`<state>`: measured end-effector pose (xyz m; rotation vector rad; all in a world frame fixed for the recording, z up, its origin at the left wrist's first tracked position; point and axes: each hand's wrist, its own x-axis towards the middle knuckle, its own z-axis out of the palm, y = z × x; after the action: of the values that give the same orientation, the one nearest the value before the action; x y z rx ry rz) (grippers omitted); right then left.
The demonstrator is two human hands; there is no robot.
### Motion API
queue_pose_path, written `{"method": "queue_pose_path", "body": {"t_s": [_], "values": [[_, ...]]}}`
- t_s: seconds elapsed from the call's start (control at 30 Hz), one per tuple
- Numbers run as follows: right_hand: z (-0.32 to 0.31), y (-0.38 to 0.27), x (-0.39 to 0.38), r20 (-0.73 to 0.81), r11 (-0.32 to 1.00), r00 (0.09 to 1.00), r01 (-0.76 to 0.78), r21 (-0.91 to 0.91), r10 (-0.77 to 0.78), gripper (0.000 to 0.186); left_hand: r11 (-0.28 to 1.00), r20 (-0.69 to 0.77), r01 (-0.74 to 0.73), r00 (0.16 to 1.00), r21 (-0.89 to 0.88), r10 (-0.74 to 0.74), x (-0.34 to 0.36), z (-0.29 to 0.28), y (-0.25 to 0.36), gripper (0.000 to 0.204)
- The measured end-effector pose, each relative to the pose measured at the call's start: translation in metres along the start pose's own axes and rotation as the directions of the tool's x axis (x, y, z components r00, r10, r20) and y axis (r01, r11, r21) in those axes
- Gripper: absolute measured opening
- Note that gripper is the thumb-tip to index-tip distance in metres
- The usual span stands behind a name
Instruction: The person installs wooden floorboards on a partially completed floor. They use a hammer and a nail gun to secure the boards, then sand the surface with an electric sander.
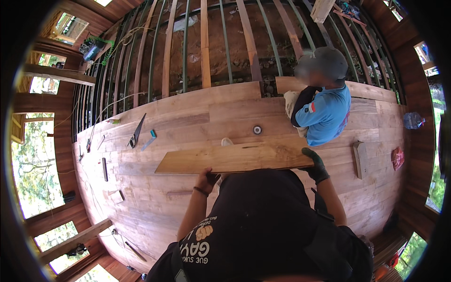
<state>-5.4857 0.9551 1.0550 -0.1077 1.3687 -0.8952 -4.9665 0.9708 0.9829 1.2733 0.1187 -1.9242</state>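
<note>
A wooden floorboard (235,157) lies level across the front of my body, held in both hands. My bare left hand (206,179) grips its lower edge near the left end, with a dark band round the wrist. My right hand (315,165), in a dark grey-green glove, wraps round the board's right end, thumb on top. Beyond the board, a co-worker (326,113) in a blue shirt and grey cap crouches at the edge of the laid planks, next to another board (366,91) along that edge.
Past the laid floor (159,197), open joists (204,47) show bare soil below. A handsaw (137,131), a blue-handled square (149,139) and a tape-like round object (257,129) lie on the planks. A short wooden block (360,160) and a water jug (413,121) are at right.
</note>
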Motion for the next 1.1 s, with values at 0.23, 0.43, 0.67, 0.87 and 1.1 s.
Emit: {"method": "queue_pose_path", "body": {"t_s": [0.23, 0.43, 0.67, 0.87, 1.1], "values": [[0.008, -0.007, 0.007, 0.012, 0.995, 0.996, -0.091, -0.036, 0.091, 0.052, 0.999, -0.070, -0.018, 0.997, -0.032, 0.016, -0.001, -0.003, -0.004, 0.049], [0.019, -0.010, 0.010, -0.014, 0.988, 0.991, -0.136, -0.073, 0.136, 0.054, 0.999, -0.151, -0.039, 0.988, -0.037, 0.032, -0.009, -0.003, -0.005, 0.048], [0.018, -0.024, 0.023, -0.027, 0.948, 0.988, -0.155, -0.278, 0.154, 0.057, 0.994, -0.161, -0.073, 0.985, -0.078, 0.059, -0.007, -0.003, -0.003, 0.043], [0.018, -0.020, 0.063, -0.170, 0.924, 0.981, -0.153, -0.351, 0.098, 0.055, 0.979, -0.149, -0.163, 0.978, -0.124, 0.144, -0.005, -0.003, 0.004, 0.041], [0.042, -0.015, 0.131, -0.107, 0.899, 0.974, -0.227, -0.373, 0.201, 0.044, 0.935, -0.315, -0.340, 0.902, -0.102, 0.294, -0.003, 0.032, 0.057, 0.027]]}}
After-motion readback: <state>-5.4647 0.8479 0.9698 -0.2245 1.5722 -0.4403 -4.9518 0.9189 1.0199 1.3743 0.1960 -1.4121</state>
